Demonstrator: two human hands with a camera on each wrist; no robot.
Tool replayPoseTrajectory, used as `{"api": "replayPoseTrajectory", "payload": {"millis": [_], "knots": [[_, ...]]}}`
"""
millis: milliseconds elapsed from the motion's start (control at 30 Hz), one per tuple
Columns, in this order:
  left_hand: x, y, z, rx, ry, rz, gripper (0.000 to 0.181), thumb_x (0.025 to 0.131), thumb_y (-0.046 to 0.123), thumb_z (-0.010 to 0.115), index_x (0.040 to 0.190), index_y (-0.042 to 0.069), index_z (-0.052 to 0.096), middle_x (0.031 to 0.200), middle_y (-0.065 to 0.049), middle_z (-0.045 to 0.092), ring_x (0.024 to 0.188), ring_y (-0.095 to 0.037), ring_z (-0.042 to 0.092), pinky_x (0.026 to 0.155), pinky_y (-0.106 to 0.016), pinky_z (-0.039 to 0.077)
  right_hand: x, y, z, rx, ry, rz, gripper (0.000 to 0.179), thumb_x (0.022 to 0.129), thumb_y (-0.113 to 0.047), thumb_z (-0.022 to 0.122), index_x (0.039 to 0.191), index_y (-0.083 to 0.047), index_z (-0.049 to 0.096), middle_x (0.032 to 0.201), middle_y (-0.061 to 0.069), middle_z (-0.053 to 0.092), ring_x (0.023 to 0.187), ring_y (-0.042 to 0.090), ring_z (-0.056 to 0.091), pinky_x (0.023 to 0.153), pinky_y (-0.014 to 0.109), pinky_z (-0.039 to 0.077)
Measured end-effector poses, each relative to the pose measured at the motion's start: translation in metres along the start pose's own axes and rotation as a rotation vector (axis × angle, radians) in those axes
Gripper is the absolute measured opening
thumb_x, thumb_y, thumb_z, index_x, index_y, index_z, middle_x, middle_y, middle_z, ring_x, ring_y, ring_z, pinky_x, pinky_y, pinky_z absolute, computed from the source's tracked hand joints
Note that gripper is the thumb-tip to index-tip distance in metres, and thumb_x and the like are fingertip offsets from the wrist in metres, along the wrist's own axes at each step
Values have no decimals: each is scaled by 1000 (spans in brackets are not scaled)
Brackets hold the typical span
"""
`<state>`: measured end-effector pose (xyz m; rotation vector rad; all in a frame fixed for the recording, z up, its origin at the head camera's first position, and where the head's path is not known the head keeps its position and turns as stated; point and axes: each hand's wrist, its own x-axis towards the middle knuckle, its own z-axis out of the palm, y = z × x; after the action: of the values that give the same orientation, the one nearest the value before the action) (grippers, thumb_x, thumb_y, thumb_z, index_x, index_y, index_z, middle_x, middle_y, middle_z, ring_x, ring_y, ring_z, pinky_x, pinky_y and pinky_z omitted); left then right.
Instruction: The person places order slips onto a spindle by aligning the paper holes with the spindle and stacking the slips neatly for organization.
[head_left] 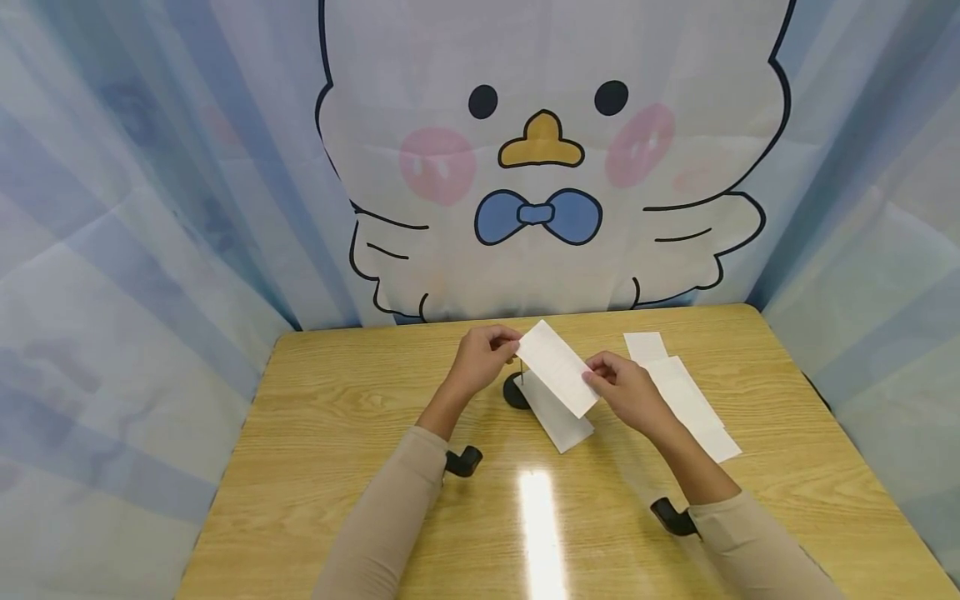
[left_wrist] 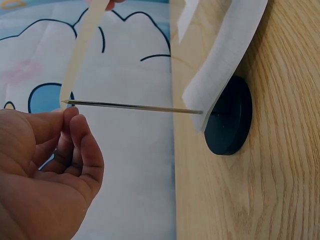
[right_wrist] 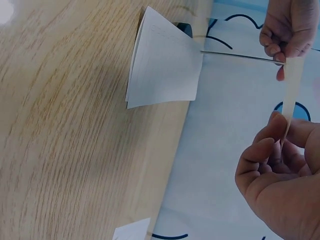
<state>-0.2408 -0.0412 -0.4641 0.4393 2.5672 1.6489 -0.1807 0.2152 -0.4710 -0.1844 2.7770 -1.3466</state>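
A paper slip (head_left: 557, 367) is held level over a bill spike with a round black base (left_wrist: 230, 120) and a thin metal rod (left_wrist: 132, 107). My left hand (head_left: 480, 360) pinches one end of the slip, fingertips right beside the rod's pointed tip. That tip meets the slip near its end; I cannot tell whether it has pierced it. The slip's other end is pinched by my right hand (head_left: 628, 392), thumb against fingers. Low on the rod, a few white slips (right_wrist: 165, 65) are threaded through one end and lean away over the base.
To the right on the wooden table (head_left: 337, 467), several loose white slips (head_left: 686, 400) lie overlapping. Black camera mounts (head_left: 465, 461) sit at both wrists. A printed curtain (head_left: 540, 267) hangs behind the table and along both sides.
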Motion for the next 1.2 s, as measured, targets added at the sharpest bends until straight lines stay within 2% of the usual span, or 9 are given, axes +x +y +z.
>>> {"api": "replayPoseTrajectory", "payload": {"millis": [200, 500, 800, 1200], "knots": [[0, 0, 2, -6, 4, 15, 19, 104, 12, 64, 116, 6, 76, 98, -10, 74, 83, -18, 69, 75, -30, 59, 0, 4, 4, 16, -2, 3, 18, 104, -19, 64, 112, -3, 68, 96, 9, 65, 80, 18, 56, 61, 24, 47], [0, -2, 4, 5, 12, 21, 19, 103, 12, 64, 116, 5, 76, 99, -11, 74, 83, -18, 70, 76, -31, 60, -1, 9, 9, 29, 3, 21, 17, 104, -17, 64, 113, -3, 67, 98, 10, 65, 83, 20, 57, 64, 24, 48], [0, -4, 5, -23, 12, 27, 18, 103, 10, 64, 115, 4, 76, 99, -12, 74, 83, -20, 70, 75, -31, 60, -2, 12, 14, 22, 25, -4, 16, 103, -16, 65, 112, -2, 68, 96, 9, 65, 82, 18, 58, 64, 23, 48], [-2, -3, 5, -24, 19, 1, 19, 103, 11, 64, 116, 5, 76, 99, -10, 75, 84, -18, 70, 76, -29, 60, -2, 11, 19, 35, 30, -21, 17, 102, -15, 66, 111, 0, 68, 96, 11, 67, 83, 17, 59, 66, 22, 49]]}}
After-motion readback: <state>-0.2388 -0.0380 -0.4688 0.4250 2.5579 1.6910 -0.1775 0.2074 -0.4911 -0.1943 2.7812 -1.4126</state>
